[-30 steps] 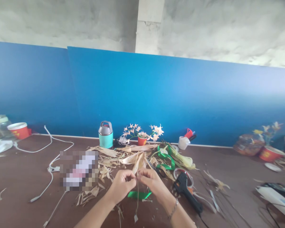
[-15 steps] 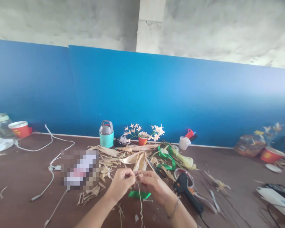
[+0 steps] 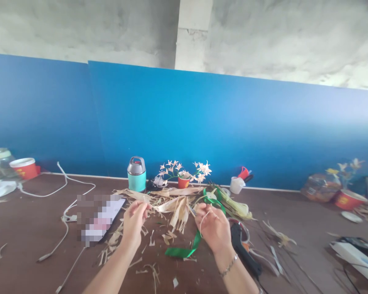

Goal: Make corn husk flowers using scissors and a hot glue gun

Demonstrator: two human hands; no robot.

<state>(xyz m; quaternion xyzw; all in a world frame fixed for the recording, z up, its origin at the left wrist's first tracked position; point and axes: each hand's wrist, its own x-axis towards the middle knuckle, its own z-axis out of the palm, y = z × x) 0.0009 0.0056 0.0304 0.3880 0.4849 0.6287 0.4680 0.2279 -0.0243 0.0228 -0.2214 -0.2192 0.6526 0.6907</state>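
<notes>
My left hand (image 3: 134,222) is raised over the table at the left edge of the dried husks (image 3: 179,210), its thumb and fingers pinched together; what lies between them is too small to make out. On the right, my right hand (image 3: 214,228) is turned partly palm up with curled fingers, and a thin pale strand (image 3: 202,222) loops from them. A green ribbon (image 3: 180,252) lies on the table between the hands. Right of my right wrist is a black glue gun (image 3: 247,255), partly hidden by that hand.
Behind the husks stand a teal flask (image 3: 137,175), a red cup with pale flowers (image 3: 184,181) and a white cup (image 3: 237,185). A phone (image 3: 106,220) and white cables (image 3: 66,232) lie left. Another red cup (image 3: 349,199) stands far right.
My hands, which were together at the middle, have moved apart. The pale strand that hung down between them now loops at my right hand, and more of the husks and ribbon shows.
</notes>
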